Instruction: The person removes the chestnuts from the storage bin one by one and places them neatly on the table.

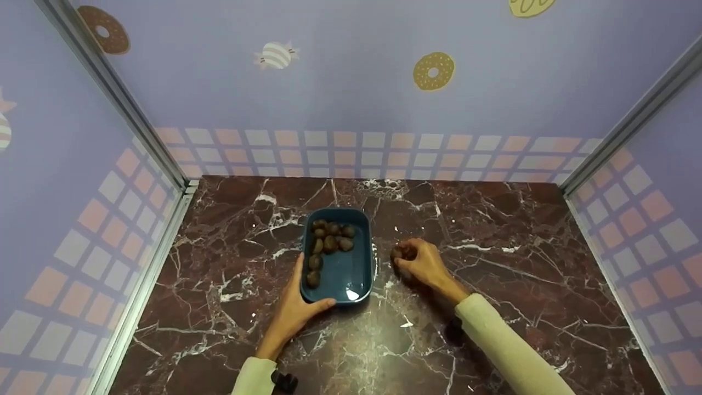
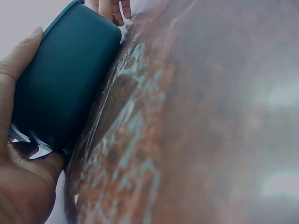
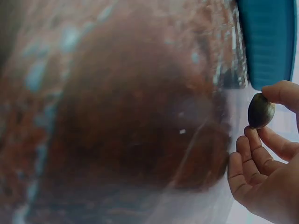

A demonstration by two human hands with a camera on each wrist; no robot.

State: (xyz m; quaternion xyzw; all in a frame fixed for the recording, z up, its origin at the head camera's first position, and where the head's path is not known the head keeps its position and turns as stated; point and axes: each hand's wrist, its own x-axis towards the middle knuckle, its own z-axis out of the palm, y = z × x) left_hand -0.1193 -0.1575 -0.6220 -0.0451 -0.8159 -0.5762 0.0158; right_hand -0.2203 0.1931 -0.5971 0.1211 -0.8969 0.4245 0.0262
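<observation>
A deep blue rectangular container (image 1: pixel 345 277) stands on the marbled tabletop, with several brown chestnuts (image 1: pixel 330 244) lying along its left side and far end. My left hand (image 1: pixel 293 310) grips its near left corner, thumb across the near end and fingers along the left wall. In the left wrist view that hand (image 2: pixel 23 186) spans the container's outer wall (image 2: pixel 70 70). To the right of the container, my right hand (image 1: pixel 428 267) is low over the table. Thumb and index finger pinch a chestnut (image 3: pixel 260 111), seen best in the right wrist view, while the other fingers bend loosely below.
The marbled tabletop (image 1: pixel 504 285) has small white flecks and streaks. Lilac panels with printed sweets and checks form a back wall (image 1: pixel 351 88) and side walls, joined by metal corner rails (image 1: pixel 120 104). A dark band (image 1: pixel 284 381) sits at the left wrist.
</observation>
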